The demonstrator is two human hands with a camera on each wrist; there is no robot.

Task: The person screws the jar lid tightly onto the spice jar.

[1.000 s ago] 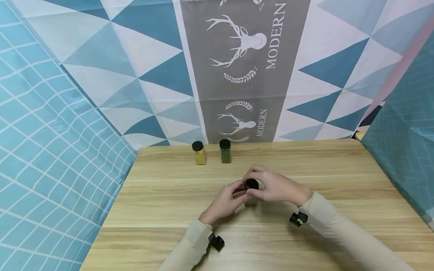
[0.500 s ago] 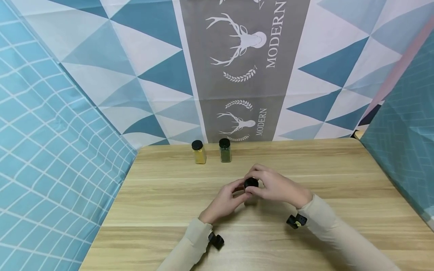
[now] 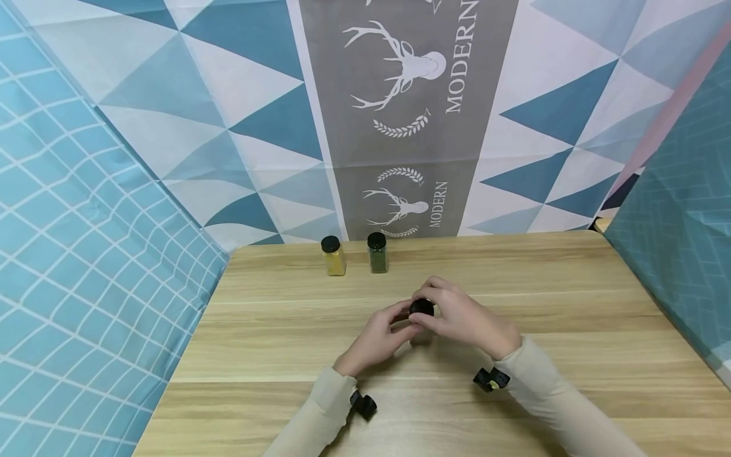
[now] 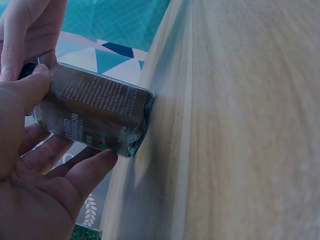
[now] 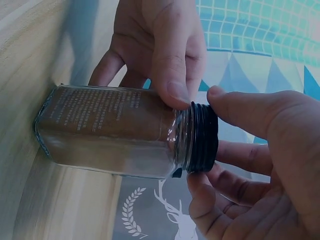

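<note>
A square glass spice jar (image 5: 115, 131) of brown powder, its label partly readable as ground cinnamon, stands upright on the wooden table (image 3: 274, 355). My left hand (image 3: 379, 339) holds the jar's body, the thumb near the neck, as the left wrist view shows. Around the black screw lid (image 5: 204, 137), my right hand (image 3: 459, 319) has its thumb and fingers curled. In the right wrist view the lid sits on the jar's neck, with clear glass threads showing just below it. From the head view, the hands hide most of the jar.
Two more black-lidded spice jars stand by the table's back edge: a yellow one (image 3: 335, 259) and a green one (image 3: 377, 255). Behind them hangs a patterned cloth (image 3: 400, 146). Blue cloths flank the table on the left (image 3: 97, 254) and right (image 3: 679, 209).
My right wrist and forearm have swung slightly left and toward me, with the fingers staying on the lid. My left hand keeps its hold on the jar. The head view has shifted a little.
</note>
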